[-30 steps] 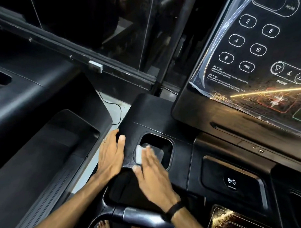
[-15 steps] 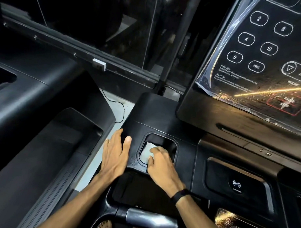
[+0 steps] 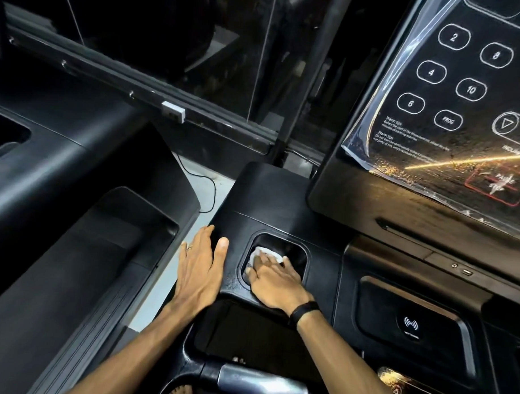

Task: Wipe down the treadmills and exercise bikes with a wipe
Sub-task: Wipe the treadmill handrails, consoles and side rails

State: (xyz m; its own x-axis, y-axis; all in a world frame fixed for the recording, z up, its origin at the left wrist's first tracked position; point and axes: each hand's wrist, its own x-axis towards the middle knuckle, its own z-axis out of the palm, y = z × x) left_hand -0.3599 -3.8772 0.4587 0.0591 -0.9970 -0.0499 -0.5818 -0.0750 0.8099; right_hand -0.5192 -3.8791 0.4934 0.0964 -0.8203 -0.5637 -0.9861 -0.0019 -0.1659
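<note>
I stand at a black treadmill console [image 3: 270, 197]. Its left side has a square cup recess [image 3: 292, 248]. My right hand [image 3: 276, 283] reaches into that recess and presses a white wipe [image 3: 261, 252] against its bottom; the fingers cover most of the wipe. My left hand [image 3: 198, 268] lies flat, fingers straight, on the console's left edge beside the recess. A black band sits on my right wrist.
The touch panel [image 3: 450, 100] with number keys rises at the upper right, under a plastic film. A wireless charging tray [image 3: 410, 326] lies right of the recess. A second black treadmill console [image 3: 75, 220] stands at the left. A handlebar [image 3: 255, 382] crosses below.
My right hand has gone from the recess rim down into the recess with the wipe. The left hand has stayed flat on the console edge. The view has shifted slightly left.
</note>
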